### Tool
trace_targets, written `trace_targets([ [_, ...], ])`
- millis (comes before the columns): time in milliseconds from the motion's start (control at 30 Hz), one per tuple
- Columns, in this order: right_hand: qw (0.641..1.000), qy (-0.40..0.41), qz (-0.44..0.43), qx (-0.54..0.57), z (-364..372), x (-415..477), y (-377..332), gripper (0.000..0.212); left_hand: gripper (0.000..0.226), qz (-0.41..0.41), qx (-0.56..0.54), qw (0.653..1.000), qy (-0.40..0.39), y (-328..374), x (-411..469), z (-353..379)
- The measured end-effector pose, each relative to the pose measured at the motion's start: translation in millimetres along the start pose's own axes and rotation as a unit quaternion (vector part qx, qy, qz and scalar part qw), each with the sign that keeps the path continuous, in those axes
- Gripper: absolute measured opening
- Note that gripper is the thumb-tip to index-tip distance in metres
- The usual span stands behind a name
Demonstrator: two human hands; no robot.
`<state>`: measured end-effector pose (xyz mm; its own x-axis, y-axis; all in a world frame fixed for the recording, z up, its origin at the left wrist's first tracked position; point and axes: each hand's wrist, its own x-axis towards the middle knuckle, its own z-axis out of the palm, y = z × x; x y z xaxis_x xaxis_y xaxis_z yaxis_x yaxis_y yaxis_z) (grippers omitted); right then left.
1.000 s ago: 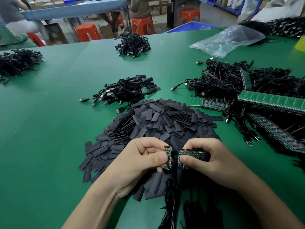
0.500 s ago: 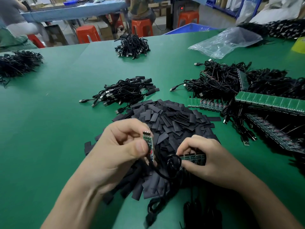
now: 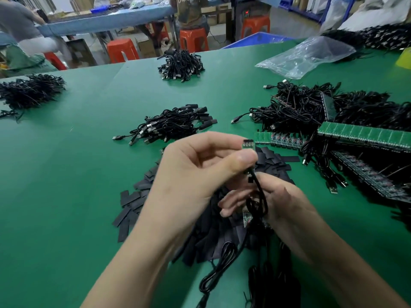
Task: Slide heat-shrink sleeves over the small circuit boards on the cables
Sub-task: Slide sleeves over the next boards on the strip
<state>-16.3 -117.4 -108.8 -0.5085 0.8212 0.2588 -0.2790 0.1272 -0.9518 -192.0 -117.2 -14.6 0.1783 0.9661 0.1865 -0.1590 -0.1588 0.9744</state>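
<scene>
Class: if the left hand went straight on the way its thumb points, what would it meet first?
Likely the strip of green boards right of it; the left hand is raised, so it may pass above.

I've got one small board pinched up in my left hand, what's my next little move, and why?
Probably reach the right hand into the pile of sleeves and pick one up. The left hand pinches a board that looks bare, its cable hanging below, so a sleeve seems the missing piece.
</scene>
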Motion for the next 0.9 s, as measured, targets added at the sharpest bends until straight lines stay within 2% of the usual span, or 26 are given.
trace_targets([
  [133, 0.996, 0.09, -0.015, 0.022, -2, 0, -3, 0.042, 0.013, 0.03, 0.107, 0.994, 0.006, -17, 1, -1],
  [233, 0.982, 0.188, -0.021, 0.021, -9, 3, -11, 0.042, 0.021, 0.02, 0.267, 0.963, 0.018, -24, -1, -22],
  [300, 0.972, 0.233, -0.038, -0.005, -15, 3, -18, 0.048, 0.034, -0.038, 0.438, 0.898, -0.036, -26, -8, -36],
  [400, 0.959, 0.268, -0.053, -0.077, -15, 0, -25, 0.05, 0.055, -0.113, 0.646, 0.747, -0.108, -30, -25, -42],
  [433, 0.948, 0.28, -0.059, -0.137, -14, -1, -24, 0.048, 0.063, -0.121, 0.683, 0.712, -0.114, -34, -31, -41],
  [500, 0.919, 0.295, -0.072, -0.25, -9, -2, -20, 0.034, 0.069, -0.139, 0.719, 0.672, -0.111, -41, -43, -36],
  [567, 0.902, 0.296, -0.067, -0.306, -5, -1, -14, 0.03, 0.064, -0.152, 0.728, 0.662, -0.094, -47, -50, -31],
  [733, 0.901, 0.234, -0.023, -0.365, -3, -2, -3, 0.027, 0.046, -0.154, 0.724, 0.667, -0.083, -48, -55, -28],
  [800, 0.901, 0.214, -0.012, -0.376, -2, -2, -2, 0.027, 0.038, -0.149, 0.706, 0.688, -0.082, -48, -56, -28],
  [900, 0.903, 0.191, 0.0, -0.384, -2, -1, -1, 0.027, 0.031, -0.15, 0.652, 0.739, -0.081, -44, -54, -37],
])
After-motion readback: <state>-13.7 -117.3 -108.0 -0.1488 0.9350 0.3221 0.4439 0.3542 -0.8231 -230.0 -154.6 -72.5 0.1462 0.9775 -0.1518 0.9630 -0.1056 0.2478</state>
